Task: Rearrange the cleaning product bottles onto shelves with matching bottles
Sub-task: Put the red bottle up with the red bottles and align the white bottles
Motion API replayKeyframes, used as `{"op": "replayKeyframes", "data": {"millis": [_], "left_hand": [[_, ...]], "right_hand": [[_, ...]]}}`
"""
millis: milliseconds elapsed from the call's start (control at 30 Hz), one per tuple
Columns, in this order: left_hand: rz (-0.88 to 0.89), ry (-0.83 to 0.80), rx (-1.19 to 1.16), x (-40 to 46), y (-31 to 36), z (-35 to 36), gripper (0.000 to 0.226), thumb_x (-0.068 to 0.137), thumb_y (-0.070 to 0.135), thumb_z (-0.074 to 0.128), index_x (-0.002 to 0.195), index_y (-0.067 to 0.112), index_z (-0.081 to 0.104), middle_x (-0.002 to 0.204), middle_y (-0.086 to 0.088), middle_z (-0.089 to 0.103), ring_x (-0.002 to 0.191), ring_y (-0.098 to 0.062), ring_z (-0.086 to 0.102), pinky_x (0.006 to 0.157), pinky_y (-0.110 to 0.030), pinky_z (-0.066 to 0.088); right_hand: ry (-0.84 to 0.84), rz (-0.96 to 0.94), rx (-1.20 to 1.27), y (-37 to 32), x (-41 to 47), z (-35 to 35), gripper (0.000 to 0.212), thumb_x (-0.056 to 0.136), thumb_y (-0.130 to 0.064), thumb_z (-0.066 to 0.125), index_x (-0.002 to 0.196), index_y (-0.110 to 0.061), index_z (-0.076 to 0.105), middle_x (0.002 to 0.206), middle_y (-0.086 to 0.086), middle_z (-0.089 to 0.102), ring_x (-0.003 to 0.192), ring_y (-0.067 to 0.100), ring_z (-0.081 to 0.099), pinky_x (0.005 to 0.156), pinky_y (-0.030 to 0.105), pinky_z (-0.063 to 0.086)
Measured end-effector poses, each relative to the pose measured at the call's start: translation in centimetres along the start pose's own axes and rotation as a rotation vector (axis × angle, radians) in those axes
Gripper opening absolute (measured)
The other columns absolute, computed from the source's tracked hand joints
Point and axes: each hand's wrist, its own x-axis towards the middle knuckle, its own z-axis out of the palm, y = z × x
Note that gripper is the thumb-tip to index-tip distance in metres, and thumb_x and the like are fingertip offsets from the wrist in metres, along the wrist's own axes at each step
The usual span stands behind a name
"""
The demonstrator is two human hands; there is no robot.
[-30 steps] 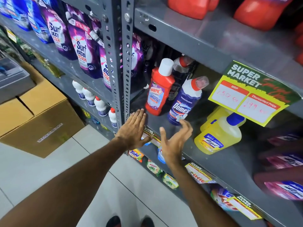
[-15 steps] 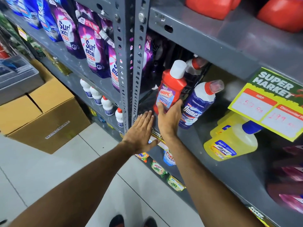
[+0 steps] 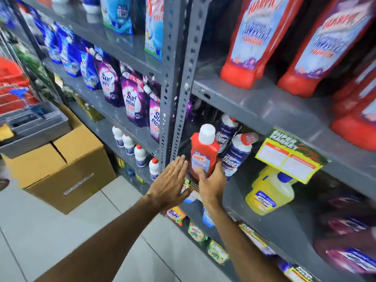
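1. the right hand (image 3: 211, 185) is wrapped round the lower body of the small red harpic bottle (image 3: 204, 153), thumb across its label; the bottle stands upright at the left front edge of the middle shelf (image 3: 264, 204), just beside the grey upright (image 3: 179, 110)
2. the left hand (image 3: 171, 183) is flat and spread, holding nothing, beside the bottle
3. two blue domex bottles (image 3: 234, 157) touch it behind; large red harpic bottles (image 3: 252, 39) line the shelf above
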Motion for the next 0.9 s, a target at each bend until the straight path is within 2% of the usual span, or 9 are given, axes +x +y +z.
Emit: {"op": "replayKeyframes", "data": {"millis": [33,100,167,233,367,467,567,733,900], "left_hand": [[-0.002,0.016,-0.018,-0.8,0.3,-1.6,0.092,0.104,0.064,0.03,0.162,0.004,-0.007,0.17,-0.015,-0.017,0.159,-0.025,-0.015,0.129,-0.038,-0.009],[0.006,0.092,-0.048,-2.6,1.2,-4.8,0.09,0.103,0.058,0.038,0.162,0.0,0.003,0.17,-0.019,-0.008,0.16,-0.03,-0.005,0.128,-0.042,-0.008],[0.035,0.163,-0.045,-4.0,1.9,-7.8,0.086,0.102,0.049,0.051,0.159,-0.006,0.018,0.169,-0.024,0.009,0.158,-0.039,0.011,0.126,-0.051,-0.002],[0.057,0.219,0.0,-4.9,2.5,-10.9,0.084,0.1,0.045,0.058,0.157,-0.008,0.023,0.168,-0.025,0.015,0.157,-0.039,0.016,0.127,-0.052,0.005],[0.098,0.295,0.043,-4.7,3.0,-16.5,0.087,0.104,0.051,0.048,0.161,-0.003,0.009,0.171,-0.02,0.0,0.159,-0.031,-0.003,0.128,-0.035,-0.01],[0.125,0.351,0.061,-3.3,3.4,-20.6,0.088,0.104,0.056,0.039,0.162,-0.001,0.003,0.17,-0.017,-0.007,0.16,-0.028,-0.009,0.128,-0.035,-0.009],[0.147,0.426,0.101,-1.5,4.0,-23.8,0.089,0.103,0.057,0.04,0.161,-0.002,0.008,0.17,-0.018,-0.002,0.16,-0.029,-0.002,0.13,-0.039,0.001],[0.153,0.418,0.197,1.0,5.1,-26.5,0.09,0.102,0.061,0.032,0.161,-0.003,0.012,0.171,-0.022,0.006,0.161,-0.029,0.002,0.13,-0.04,-0.001],[0.103,0.326,0.188,3.8,6.0,-27.0,0.094,0.102,0.066,0.026,0.161,-0.003,0.0,0.172,-0.022,-0.004,0.16,-0.03,-0.007,0.13,-0.04,-0.005]], "right_hand": [[-0.011,0.026,0.009,-1.0,-0.9,-0.7,0.042,0.086,-0.016,0.082,0.122,-0.018,0.059,0.115,0.002,0.073,0.1,0.025,0.07,0.089,0.038,0.057],[-0.003,0.048,0.002,-3.1,-2.5,-2.3,0.041,0.086,-0.02,0.083,0.12,-0.019,0.061,0.113,0.004,0.077,0.1,0.028,0.074,0.088,0.043,0.058],[0.034,0.029,-0.002,-5.3,-3.8,-3.8,0.04,0.082,-0.028,0.083,0.116,-0.019,0.064,0.106,0.0,0.079,0.094,0.024,0.075,0.083,0.036,0.057],[0.057,0.001,0.001,-8.0,-4.8,-5.5,0.044,0.079,-0.039,0.079,0.116,-0.019,0.065,0.105,-0.003,0.08,0.094,0.022,0.076,0.081,0.03,0.055],[0.068,-0.079,0.016,-13.4,-5.5,-8.8,0.051,0.081,-0.041,0.082,0.126,-0.022,0.066,0.11,-0.004,0.08,0.101,0.021,0.076,0.091,0.045,0.06],[0.121,-0.145,0.058,-17.8,-4.9,-10.9,0.052,0.07,-0.051,0.077,0.115,-0.027,0.07,0.098,-0.013,0.08,0.091,0.013,0.076,0.085,0.044,0.061],[0.176,-0.196,0.064,-21.5,-3.3,-12.8,0.039,0.068,-0.05,0.079,0.101,-0.033,0.068,0.09,-0.017,0.078,0.085,0.01,0.074,0.08,0.04,0.061],[0.264,-0.283,0.011,-25.3,0.3,-16.1,0.046,0.077,-0.038,0.087,0.116,-0.025,0.068,0.105,-0.008,0.081,0.097,0.018,0.076,0.087,0.041,0.06],[0.317,-0.284,-0.061,-26.8,4.0,-18.2,0.061,0.077,-0.036,0.089,0.13,-0.016,0.067,0.117,0.005,0.081,0.109,0.029,0.075,0.094,0.045,0.059]]}}
